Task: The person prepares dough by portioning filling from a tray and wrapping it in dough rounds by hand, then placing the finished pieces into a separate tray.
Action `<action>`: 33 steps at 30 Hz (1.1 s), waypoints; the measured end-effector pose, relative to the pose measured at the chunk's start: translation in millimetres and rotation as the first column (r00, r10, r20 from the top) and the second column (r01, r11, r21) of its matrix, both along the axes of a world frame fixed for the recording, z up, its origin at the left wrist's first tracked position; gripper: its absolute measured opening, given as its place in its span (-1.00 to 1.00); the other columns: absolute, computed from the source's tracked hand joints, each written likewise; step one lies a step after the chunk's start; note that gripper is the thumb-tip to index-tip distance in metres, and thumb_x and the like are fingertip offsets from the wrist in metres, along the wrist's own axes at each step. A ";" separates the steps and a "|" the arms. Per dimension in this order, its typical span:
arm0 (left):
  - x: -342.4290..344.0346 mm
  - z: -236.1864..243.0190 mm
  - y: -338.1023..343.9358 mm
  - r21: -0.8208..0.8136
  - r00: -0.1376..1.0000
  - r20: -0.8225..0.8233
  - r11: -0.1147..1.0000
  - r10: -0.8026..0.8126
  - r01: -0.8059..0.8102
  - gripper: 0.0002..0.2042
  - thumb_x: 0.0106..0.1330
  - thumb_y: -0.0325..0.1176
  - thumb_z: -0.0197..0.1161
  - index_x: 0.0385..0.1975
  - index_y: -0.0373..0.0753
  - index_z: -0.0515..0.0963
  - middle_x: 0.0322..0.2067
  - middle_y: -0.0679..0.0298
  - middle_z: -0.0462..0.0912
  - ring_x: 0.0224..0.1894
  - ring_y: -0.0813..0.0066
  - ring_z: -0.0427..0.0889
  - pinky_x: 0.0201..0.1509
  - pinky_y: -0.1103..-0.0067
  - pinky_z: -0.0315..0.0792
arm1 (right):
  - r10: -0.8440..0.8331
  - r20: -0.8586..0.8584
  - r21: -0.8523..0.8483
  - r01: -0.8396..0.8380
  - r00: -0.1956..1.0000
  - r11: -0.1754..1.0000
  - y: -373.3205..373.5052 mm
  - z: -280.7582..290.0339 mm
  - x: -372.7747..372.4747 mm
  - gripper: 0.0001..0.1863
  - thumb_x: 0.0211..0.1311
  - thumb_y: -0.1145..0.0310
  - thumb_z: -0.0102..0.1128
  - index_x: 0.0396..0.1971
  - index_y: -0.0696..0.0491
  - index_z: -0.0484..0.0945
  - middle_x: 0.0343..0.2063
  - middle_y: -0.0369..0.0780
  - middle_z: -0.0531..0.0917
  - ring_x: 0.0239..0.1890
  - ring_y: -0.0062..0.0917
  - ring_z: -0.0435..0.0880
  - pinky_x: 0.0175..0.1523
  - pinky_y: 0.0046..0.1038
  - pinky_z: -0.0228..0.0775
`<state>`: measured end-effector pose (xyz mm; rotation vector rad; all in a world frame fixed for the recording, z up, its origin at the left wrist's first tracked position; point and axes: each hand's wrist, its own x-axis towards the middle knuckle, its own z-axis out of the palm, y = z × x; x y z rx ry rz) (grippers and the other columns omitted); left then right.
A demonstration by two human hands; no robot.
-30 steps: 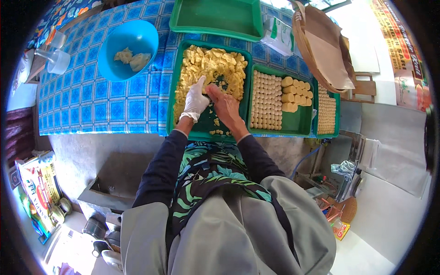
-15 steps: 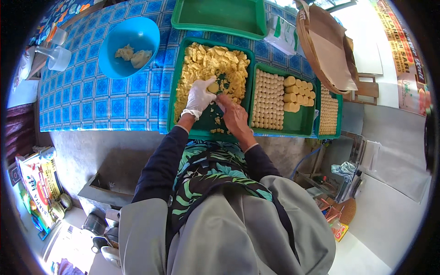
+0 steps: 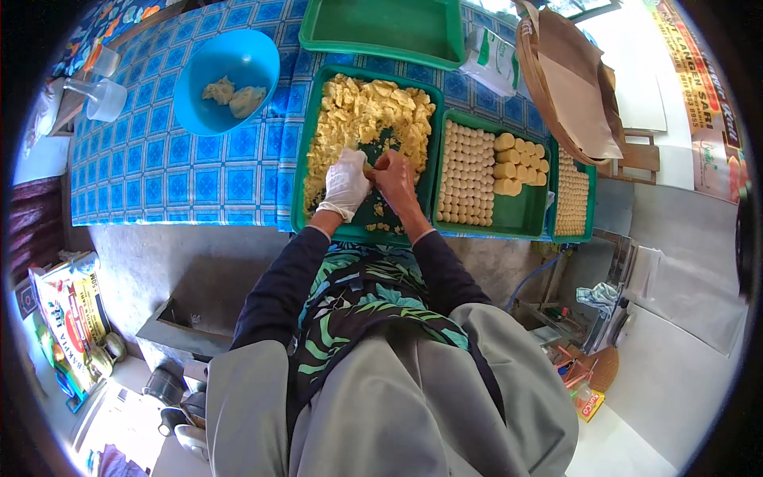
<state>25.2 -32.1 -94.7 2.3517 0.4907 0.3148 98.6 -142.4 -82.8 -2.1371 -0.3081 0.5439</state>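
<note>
My left hand point(image 3: 346, 187), in a white glove, is closed around a small round yellow piece point(image 3: 367, 167) that shows only in part. My bare right hand point(image 3: 396, 181) meets it there, fingers bent and pressed together; what they grip is hidden. Both hands are over a green tray point(image 3: 298, 175) heaped with crumbly yellow mash point(image 3: 366, 99). The tray's dark green bottom shows around the hands, with loose crumbs near its front edge.
Right of the mash, a green tray point(image 3: 509, 216) holds rows of pale balls point(image 3: 465, 171) and thick yellow cylinders point(image 3: 518, 163). Beyond stands another tray of balls point(image 3: 571, 195). A blue bowl point(image 3: 211, 111) with dough is at left, a green tray point(image 3: 381, 32) behind, a woven basket point(image 3: 568, 79) at far right.
My hands have come closer together and drawn slightly nearer to me. The round yellow piece, plain to see before, is now mostly covered by my fingers. The blade-like tool by my right hand no longer shows.
</note>
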 end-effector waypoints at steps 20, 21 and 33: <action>-64.8 10.6 -6.8 -0.022 0.993 -0.074 0.995 0.093 -0.095 -0.64 -0.06 -0.41 0.43 -0.21 -0.21 0.52 -0.25 0.05 0.51 -0.19 0.02 0.57 -0.12 0.25 0.48 | 0.260 0.554 0.011 -0.319 0.791 0.948 -10.1 21.8 -12.5 -0.54 -0.16 0.48 0.40 -0.14 0.06 0.53 -0.26 -0.07 0.57 -0.18 -0.12 0.55 -0.13 -0.21 0.42; -63.8 14.0 -6.0 0.004 0.993 -0.064 0.995 0.100 -0.100 -0.62 -0.06 -0.41 0.43 -0.20 -0.22 0.52 -0.24 0.05 0.50 -0.19 0.02 0.58 -0.13 0.25 0.48 | 0.137 0.563 0.113 -0.240 0.815 0.964 -15.3 27.3 -11.1 -0.53 -0.13 0.46 0.43 -0.12 0.06 0.54 -0.22 -0.07 0.59 -0.17 -0.14 0.58 -0.12 -0.23 0.44; -50.2 5.2 -4.6 -0.005 0.992 -0.114 0.999 0.052 -0.053 -0.56 -0.10 -0.35 0.46 -0.17 -0.25 0.50 -0.21 0.03 0.50 -0.18 0.02 0.59 -0.12 0.27 0.49 | -0.463 0.573 -0.032 0.583 0.677 0.812 -276.7 33.5 93.2 -0.45 -0.10 0.45 0.43 0.00 0.16 0.52 -0.39 -0.14 0.68 -0.38 -0.41 0.67 -0.26 -0.38 0.50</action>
